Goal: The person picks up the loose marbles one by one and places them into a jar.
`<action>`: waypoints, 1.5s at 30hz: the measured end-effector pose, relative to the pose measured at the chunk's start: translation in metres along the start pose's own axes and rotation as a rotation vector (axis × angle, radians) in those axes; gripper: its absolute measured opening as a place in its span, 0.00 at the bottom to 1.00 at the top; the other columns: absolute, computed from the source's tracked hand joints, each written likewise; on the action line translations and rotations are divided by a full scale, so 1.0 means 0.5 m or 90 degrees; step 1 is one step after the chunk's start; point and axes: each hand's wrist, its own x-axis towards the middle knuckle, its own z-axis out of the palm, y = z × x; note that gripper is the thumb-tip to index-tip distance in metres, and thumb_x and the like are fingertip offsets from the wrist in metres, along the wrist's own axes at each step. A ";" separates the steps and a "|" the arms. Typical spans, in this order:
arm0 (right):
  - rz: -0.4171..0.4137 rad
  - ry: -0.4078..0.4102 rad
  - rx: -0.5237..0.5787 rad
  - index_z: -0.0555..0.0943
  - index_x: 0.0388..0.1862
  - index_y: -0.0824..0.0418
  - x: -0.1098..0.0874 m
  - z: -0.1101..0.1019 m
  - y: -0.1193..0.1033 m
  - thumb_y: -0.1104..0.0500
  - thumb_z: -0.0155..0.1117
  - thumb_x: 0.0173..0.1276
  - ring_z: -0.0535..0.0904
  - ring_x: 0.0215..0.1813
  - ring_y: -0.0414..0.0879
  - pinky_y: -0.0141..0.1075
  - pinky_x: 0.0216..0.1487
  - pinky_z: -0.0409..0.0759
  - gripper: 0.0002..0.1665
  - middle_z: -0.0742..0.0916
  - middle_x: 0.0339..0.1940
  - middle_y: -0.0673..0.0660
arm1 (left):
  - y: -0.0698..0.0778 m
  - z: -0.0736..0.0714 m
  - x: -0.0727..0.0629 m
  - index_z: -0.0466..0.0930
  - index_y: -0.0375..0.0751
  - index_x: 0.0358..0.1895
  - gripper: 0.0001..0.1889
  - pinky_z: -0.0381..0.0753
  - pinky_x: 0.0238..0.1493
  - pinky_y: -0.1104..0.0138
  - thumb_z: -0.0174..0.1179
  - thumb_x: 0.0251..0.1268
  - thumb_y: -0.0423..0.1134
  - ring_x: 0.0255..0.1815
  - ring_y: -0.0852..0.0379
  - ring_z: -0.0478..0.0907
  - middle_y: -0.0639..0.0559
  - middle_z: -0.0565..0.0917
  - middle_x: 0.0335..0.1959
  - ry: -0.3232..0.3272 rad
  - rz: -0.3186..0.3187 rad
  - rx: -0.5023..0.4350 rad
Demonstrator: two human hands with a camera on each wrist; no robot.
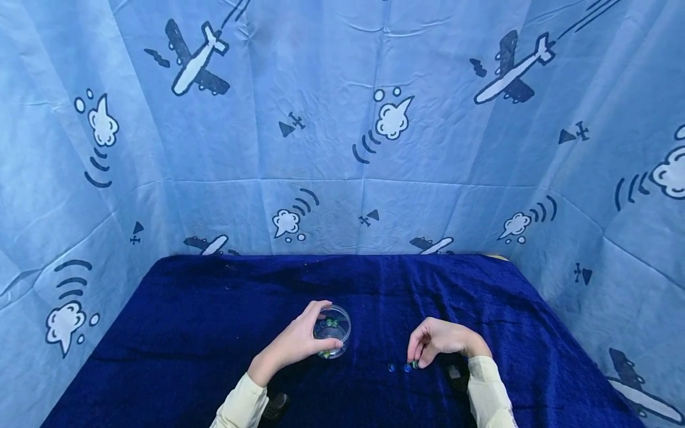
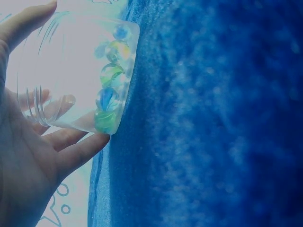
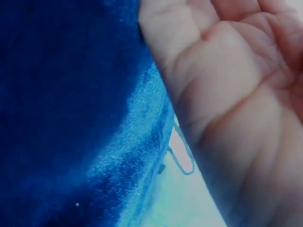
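In the head view my left hand (image 1: 302,336) grips a clear round jar (image 1: 345,327), thumb on one side and fingers on the other. Several glass marbles (image 2: 108,99) with blue, green and yellow swirls lie at the jar's bottom in the left wrist view. To the right, my right hand (image 1: 441,339) reaches down to the cloth and pinches a green marble (image 1: 414,364) between thumb and fingers. Close beside it sits a blue marble (image 1: 408,368), with another blue marble (image 1: 392,368) a little further left. The right wrist view shows only the palm; the fingertips are hidden there.
A dark blue velvet cloth (image 1: 241,309) covers the table, with some wrinkles at the right. Blue curtains (image 1: 332,142) printed with planes and clouds enclose the back and sides. Dark devices (image 1: 276,406) sit at both wrists.
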 end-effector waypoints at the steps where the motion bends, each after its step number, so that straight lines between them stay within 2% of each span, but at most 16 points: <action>1: 0.003 0.003 -0.008 0.81 0.39 0.84 0.001 0.001 -0.001 0.77 0.70 0.55 0.82 0.33 0.35 0.26 0.36 0.79 0.13 0.90 0.32 0.53 | 0.000 0.000 0.000 0.64 0.39 0.76 0.46 0.76 0.65 0.45 0.72 0.61 0.58 0.68 0.44 0.75 0.44 0.72 0.70 0.000 -0.001 -0.001; 6: 0.007 0.012 -0.052 0.82 0.35 0.82 0.005 0.004 -0.007 0.76 0.71 0.54 0.77 0.28 0.33 0.24 0.31 0.74 0.10 0.86 0.27 0.46 | -0.003 0.002 -0.001 0.64 0.39 0.76 0.47 0.75 0.65 0.45 0.71 0.61 0.60 0.69 0.45 0.75 0.45 0.72 0.69 -0.001 -0.007 -0.002; 11: -0.014 0.026 -0.071 0.82 0.36 0.80 0.007 0.007 -0.011 0.74 0.71 0.58 0.78 0.30 0.33 0.25 0.34 0.76 0.09 0.86 0.29 0.46 | -0.004 0.001 -0.001 0.63 0.40 0.77 0.47 0.75 0.65 0.45 0.71 0.61 0.60 0.69 0.44 0.75 0.45 0.71 0.70 -0.002 -0.005 -0.006; 13: -0.015 0.050 -0.069 0.84 0.36 0.79 0.007 0.008 -0.014 0.73 0.71 0.60 0.80 0.31 0.35 0.27 0.36 0.79 0.08 0.87 0.30 0.47 | -0.003 -0.001 0.000 0.63 0.40 0.77 0.46 0.75 0.65 0.45 0.71 0.62 0.60 0.69 0.44 0.74 0.44 0.71 0.71 -0.004 -0.002 -0.008; 18: 0.009 0.132 -0.029 0.86 0.36 0.77 0.007 0.011 -0.023 0.73 0.71 0.62 0.87 0.36 0.43 0.34 0.42 0.86 0.06 0.90 0.34 0.61 | 0.001 -0.005 -0.002 0.62 0.39 0.77 0.46 0.75 0.65 0.45 0.70 0.63 0.60 0.69 0.44 0.74 0.44 0.70 0.72 -0.011 0.001 -0.010; 21: 0.001 0.165 -0.013 0.86 0.36 0.77 0.009 0.010 -0.027 0.72 0.71 0.63 0.89 0.38 0.47 0.37 0.43 0.87 0.06 0.90 0.37 0.66 | 0.003 -0.005 -0.001 0.62 0.38 0.77 0.46 0.75 0.65 0.45 0.70 0.64 0.59 0.69 0.43 0.75 0.43 0.70 0.72 -0.008 0.004 -0.008; 28: -0.046 0.200 -0.007 0.85 0.39 0.80 0.015 0.005 -0.031 0.73 0.67 0.65 0.89 0.41 0.48 0.38 0.45 0.87 0.07 0.88 0.40 0.72 | 0.004 -0.004 0.000 0.62 0.37 0.77 0.46 0.75 0.65 0.44 0.71 0.63 0.57 0.69 0.42 0.74 0.43 0.70 0.71 -0.008 -0.003 -0.008; 37: -0.053 0.225 -0.008 0.84 0.41 0.82 0.027 0.014 -0.049 0.72 0.67 0.67 0.89 0.42 0.50 0.39 0.46 0.87 0.10 0.87 0.42 0.76 | 0.003 -0.004 -0.001 0.62 0.38 0.77 0.46 0.75 0.65 0.44 0.71 0.63 0.57 0.69 0.43 0.74 0.43 0.70 0.72 -0.015 -0.010 -0.015; 40: -0.055 0.244 -0.020 0.84 0.41 0.82 0.030 0.018 -0.055 0.71 0.69 0.66 0.89 0.42 0.50 0.38 0.47 0.87 0.11 0.87 0.42 0.76 | 0.002 -0.004 0.000 0.62 0.38 0.77 0.46 0.75 0.65 0.44 0.71 0.63 0.57 0.69 0.43 0.74 0.43 0.70 0.72 -0.016 -0.009 -0.015; 45: -0.052 0.289 -0.057 0.86 0.41 0.78 0.038 0.023 -0.061 0.67 0.73 0.65 0.87 0.43 0.49 0.36 0.47 0.84 0.12 0.89 0.41 0.68 | 0.001 -0.005 0.000 0.62 0.38 0.77 0.46 0.75 0.65 0.45 0.71 0.63 0.58 0.69 0.43 0.74 0.43 0.70 0.71 -0.013 -0.005 -0.013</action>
